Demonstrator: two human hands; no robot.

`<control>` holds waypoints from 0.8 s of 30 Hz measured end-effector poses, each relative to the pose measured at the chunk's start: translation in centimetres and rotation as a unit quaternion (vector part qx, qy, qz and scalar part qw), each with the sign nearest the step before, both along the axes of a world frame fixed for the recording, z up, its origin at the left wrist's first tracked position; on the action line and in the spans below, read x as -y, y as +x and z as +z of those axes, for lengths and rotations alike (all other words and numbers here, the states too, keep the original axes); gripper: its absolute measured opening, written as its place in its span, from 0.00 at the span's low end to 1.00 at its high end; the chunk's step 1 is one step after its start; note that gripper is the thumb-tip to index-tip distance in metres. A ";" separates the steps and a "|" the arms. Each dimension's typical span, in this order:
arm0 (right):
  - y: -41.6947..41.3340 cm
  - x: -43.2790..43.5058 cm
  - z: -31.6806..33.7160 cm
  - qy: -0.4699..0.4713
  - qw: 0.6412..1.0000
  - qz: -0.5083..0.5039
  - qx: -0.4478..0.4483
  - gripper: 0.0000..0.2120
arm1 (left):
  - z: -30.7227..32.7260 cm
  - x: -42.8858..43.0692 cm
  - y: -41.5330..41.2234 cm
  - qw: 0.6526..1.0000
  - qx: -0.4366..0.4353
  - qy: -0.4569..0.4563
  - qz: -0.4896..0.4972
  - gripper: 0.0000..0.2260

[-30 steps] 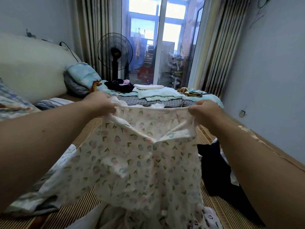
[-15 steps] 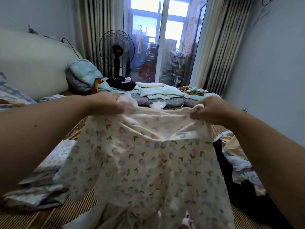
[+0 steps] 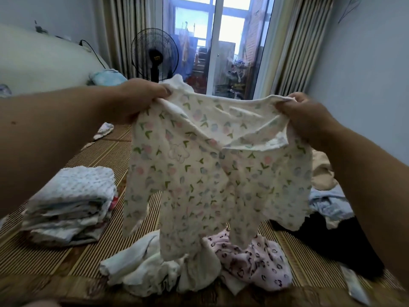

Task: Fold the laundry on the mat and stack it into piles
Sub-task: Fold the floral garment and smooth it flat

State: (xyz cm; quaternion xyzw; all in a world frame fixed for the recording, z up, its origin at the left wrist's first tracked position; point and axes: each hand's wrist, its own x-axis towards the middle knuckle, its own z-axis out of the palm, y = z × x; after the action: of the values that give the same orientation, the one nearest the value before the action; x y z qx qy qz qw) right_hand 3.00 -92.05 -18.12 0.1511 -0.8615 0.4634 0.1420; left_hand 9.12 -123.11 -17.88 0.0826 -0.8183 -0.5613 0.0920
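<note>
Cream cotton printed with small pink and blue tulips and green leaves makes up the baby sleepsuit (image 3: 212, 173), which hangs in the air at the centre of the view, spread by its top edge between two hands. At about ten o'clock the left hand (image 3: 135, 100) is closed on one shoulder of the garment, fingers curled over the bunched fabric. At about two o'clock the right hand (image 3: 303, 116) pinches the other shoulder, thumb and fingers shut on the neckline. A faint outlined bear shows on the chest, and the front flap folds open near the right hand. One sleeve droops toward seven o'clock; the legs hang down to six o'clock, where they reach a loose heap of white baby clothes (image 3: 150, 271) on the brown striped woven bamboo mat (image 3: 66, 260). Just beside that heap, toward five o'clock, lies a crumpled pink garment with dark leopard spots (image 3: 254, 262). At eight o'clock stands a stack of folded pale blue and white cloths (image 3: 70, 202). At four o'clock an unfolded pile of beige, light blue and black clothing (image 3: 327, 200) lies partly behind the right forearm. A black standing fan (image 3: 155, 56) stands at eleven o'clock before the glass balcony door (image 3: 221, 41).
</note>
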 end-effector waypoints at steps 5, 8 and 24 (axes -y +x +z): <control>1.0 -1.3 0.0 0.066 0.997 -0.027 -0.010 0.07 | 0.0 -0.4 2.5 0.989 0.078 -0.095 -0.077 0.18; 1.6 -2.4 0.1 0.066 0.993 0.013 0.102 0.04 | 0.0 -0.1 4.1 0.972 0.129 -0.083 -0.180 0.37; -9.5 2.1 -17.9 0.178 0.940 -0.013 0.290 0.09 | -17.1 1.9 -6.6 0.936 0.320 -0.135 -0.050 0.08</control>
State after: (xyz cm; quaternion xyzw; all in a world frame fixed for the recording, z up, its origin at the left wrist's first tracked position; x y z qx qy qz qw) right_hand -6.48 -94.13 -36.01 0.0221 -0.9356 0.3246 -0.1370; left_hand 2.53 -124.99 -34.98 0.2035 -0.8754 -0.3937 -0.1930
